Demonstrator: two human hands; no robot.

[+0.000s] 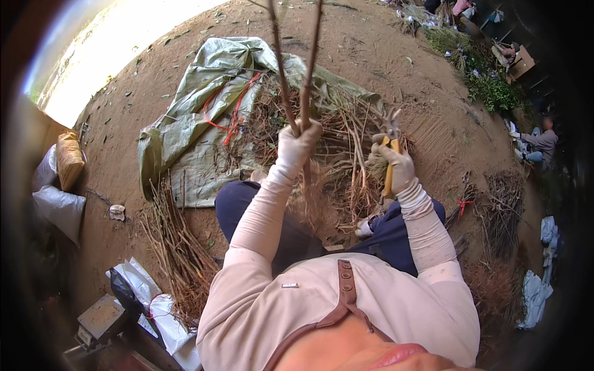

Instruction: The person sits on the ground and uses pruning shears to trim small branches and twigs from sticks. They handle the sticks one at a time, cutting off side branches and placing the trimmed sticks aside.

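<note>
My gloved left hand [300, 139] grips two bare woody stems [305, 88] of bare-root saplings, which stand upright through the fist. Their roots [307, 195] hang blurred below it. In my gloved right hand [395, 168] is a pair of pruning shears [389, 178] with yellow handles, the metal blades pointing away from me. Between and beyond my hands lies a tangled heap of bare-root saplings [341, 134], partly on a pale green woven plastic sheet [204, 111]. My forearms and the held stems hide parts of the heap.
A bundle of saplings [178, 241] lies at my left, near white plastic bags [169, 320] and a metal box [102, 317]. Full sacks [60, 204] stand farther left. More bundles [501, 213] lie at right. A person [545, 143] sits at far right. Red twine [236, 116] crosses the sheet.
</note>
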